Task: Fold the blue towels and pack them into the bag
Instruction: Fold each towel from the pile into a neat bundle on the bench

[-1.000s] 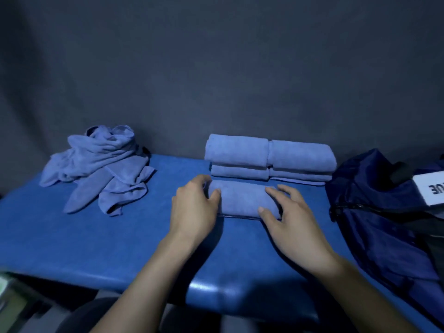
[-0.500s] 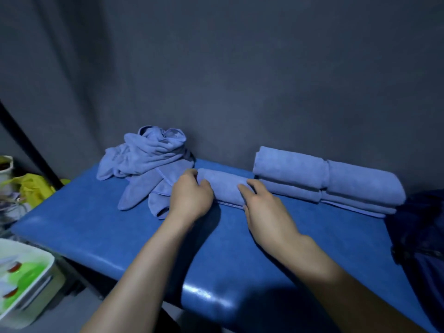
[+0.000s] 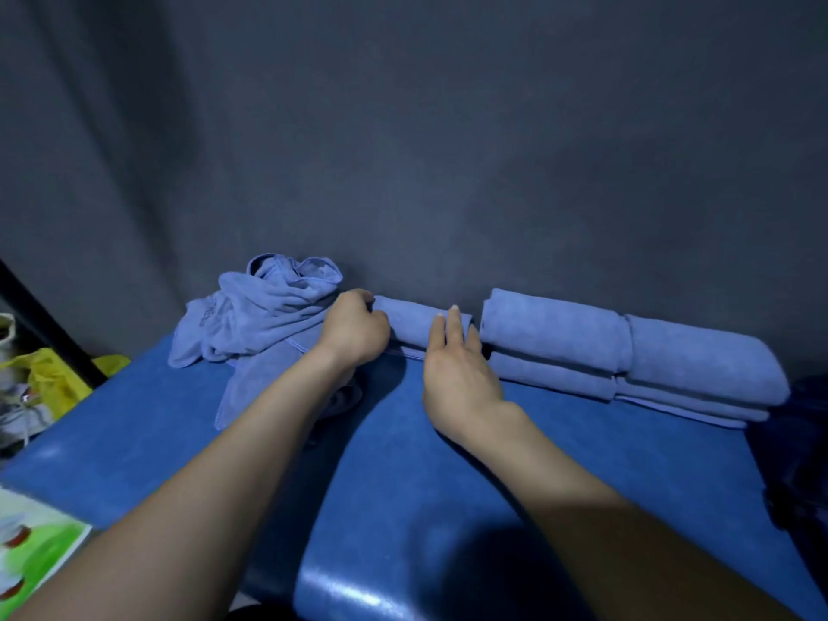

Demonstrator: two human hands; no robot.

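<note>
The grey wall (image 3: 448,127) fills most of what I see, and below it runs the blue padded table (image 3: 448,463) that everything lies on. Along the back of the table, to my right, sit the folded towels (image 3: 627,347), stacked in two side-by-side piles hard against the wall. At the far right edge, the dark bag (image 3: 802,441) shows only as a navy sliver (too little of it is in view to say whether it is open). To my left, the heap of unfolded towels (image 3: 260,320) lies crumpled near the wall, one corner trailing toward the front of the table.

Between that heap and the stacks is the rolled towel (image 3: 414,324), lying against the wall and just beside the nearer stack. My left hand (image 3: 354,329) curls round its left end, fingers closed on the cloth. My right hand (image 3: 457,374) lies flat, fingers straight and together, their tips resting on the roll's right end without gripping it. Off the table's left edge there is a yellow plastic bag (image 3: 49,378) among blurred clutter.
</note>
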